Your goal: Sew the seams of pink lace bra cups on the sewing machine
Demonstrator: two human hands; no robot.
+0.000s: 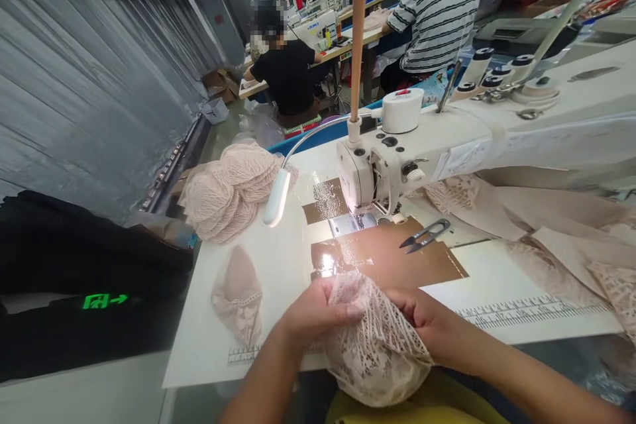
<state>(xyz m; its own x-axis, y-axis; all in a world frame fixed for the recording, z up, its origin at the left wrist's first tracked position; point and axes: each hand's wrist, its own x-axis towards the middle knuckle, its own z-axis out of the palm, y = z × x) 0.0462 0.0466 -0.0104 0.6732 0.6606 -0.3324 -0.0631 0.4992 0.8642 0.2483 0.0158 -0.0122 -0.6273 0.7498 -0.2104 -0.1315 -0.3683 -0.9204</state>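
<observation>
I see my left hand (318, 318) and right hand (422, 318) both gripping one lace cup (372, 344) at the table's (278, 265) near edge; one lies flat (238, 295) left; one stacked pile (233, 189) beyond; one pair of snips (423, 236); one sewing machine (397, 159).

white counter (278, 265), sewing machine (447, 139), stack of lace cups (231, 189), single lace cup (238, 295), thread snips (423, 235), brown plate (387, 255), beige fabric pieces (556, 232)

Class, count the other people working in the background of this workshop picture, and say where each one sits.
2: one in a black top at centre-left, one in a striped shirt at upper right. Others may be hidden.
</observation>
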